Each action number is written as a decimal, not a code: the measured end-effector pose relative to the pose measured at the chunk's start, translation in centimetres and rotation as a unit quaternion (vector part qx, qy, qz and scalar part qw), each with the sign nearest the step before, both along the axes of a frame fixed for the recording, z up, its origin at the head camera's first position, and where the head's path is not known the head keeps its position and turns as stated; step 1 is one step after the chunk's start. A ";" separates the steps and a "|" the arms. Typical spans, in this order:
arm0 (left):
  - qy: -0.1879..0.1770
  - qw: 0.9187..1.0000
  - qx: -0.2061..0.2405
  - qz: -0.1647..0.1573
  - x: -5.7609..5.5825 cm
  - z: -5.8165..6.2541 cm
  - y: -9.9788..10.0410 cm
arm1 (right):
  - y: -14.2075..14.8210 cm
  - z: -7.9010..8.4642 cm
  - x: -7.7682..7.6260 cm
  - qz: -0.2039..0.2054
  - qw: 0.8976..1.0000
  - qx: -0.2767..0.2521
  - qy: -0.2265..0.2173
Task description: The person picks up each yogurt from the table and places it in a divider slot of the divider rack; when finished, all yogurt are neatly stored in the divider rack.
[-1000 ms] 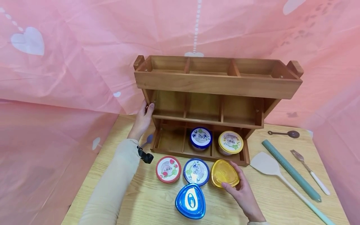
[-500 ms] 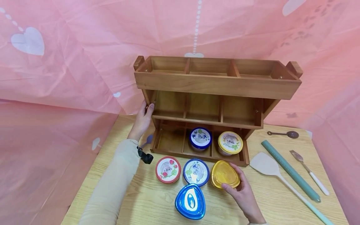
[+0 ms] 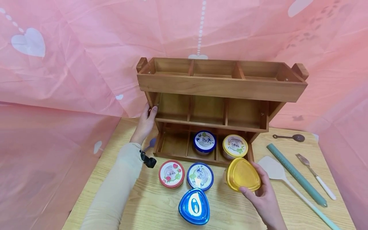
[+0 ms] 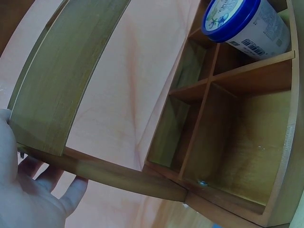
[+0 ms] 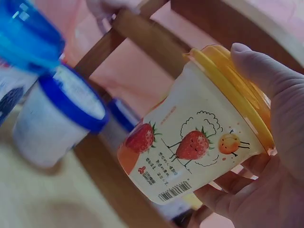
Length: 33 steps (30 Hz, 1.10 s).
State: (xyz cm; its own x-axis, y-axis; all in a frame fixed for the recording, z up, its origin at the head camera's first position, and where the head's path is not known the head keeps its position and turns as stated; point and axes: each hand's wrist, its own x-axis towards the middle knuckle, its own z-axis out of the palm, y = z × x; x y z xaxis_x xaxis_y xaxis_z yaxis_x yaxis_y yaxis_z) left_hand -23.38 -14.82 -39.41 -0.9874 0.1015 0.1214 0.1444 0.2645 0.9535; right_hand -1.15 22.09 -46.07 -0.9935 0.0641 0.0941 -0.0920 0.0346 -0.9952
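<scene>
My left hand (image 3: 144, 123) grips the left side bar of a brown three-tier wooden rack (image 3: 221, 88); the left wrist view shows the fingers around that bar. My right hand (image 3: 265, 199) holds a yellow-lidded plastic cup (image 3: 242, 174), thumb and fingers at either side of its lid. Strawberries and a barcode are printed on the cup wall (image 5: 190, 137), which tilts in the right wrist view. A blue-lidded tub (image 3: 204, 141) sits in the bottom tier's middle compartment, and a yellow-lidded tub (image 3: 235, 146) in its right one.
In front of the rack stand a red-lidded tub (image 3: 171, 174), another blue-lidded tub (image 3: 200, 176) and a cup with a shiny blue lid (image 3: 194, 206). At right lie a white spatula (image 3: 271, 167), a green rod (image 3: 296, 174), a fork (image 3: 316, 175) and a dark spoon (image 3: 297, 137). A blue spoon (image 3: 150, 144) lies left.
My right hand has lifted the yellow-lidded cup from its place beside the blue-lidded tub and moved it to the right. The left hand has stayed on the rack.
</scene>
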 end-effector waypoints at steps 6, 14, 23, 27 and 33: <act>0.003 1.000 -0.003 0.000 0.0 0.0 -0.1 | -1.3 2.4 -2.0 0.030 0.999 0.028 0.029; 0.022 1.000 -0.002 0.006 -1.4 -2.6 -0.5 | -3.7 3.6 -5.6 0.074 0.994 0.080 -0.005; 0.015 1.000 0.002 0.005 -1.9 -3.2 -0.7 | -6.4 3.4 -8.9 0.146 0.987 0.035 -0.053; 0.001 1.000 0.002 0.002 -0.9 -1.5 -0.4 | -7.6 3.3 -10.0 0.164 0.983 0.022 -0.075; -0.008 1.000 -0.009 0.002 0.0 -0.1 -0.1 | -9.5 3.0 -11.6 0.174 0.979 0.059 -0.093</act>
State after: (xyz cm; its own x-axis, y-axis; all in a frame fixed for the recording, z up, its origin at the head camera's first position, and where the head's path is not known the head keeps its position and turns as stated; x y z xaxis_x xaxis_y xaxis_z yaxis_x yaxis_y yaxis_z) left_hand -23.38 -14.87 -39.51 -0.9895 0.1005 0.1036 0.1283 0.2828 0.9506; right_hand -12.76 12.59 -43.11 -0.9542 -0.2808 -0.1037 0.0637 0.1481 -0.9869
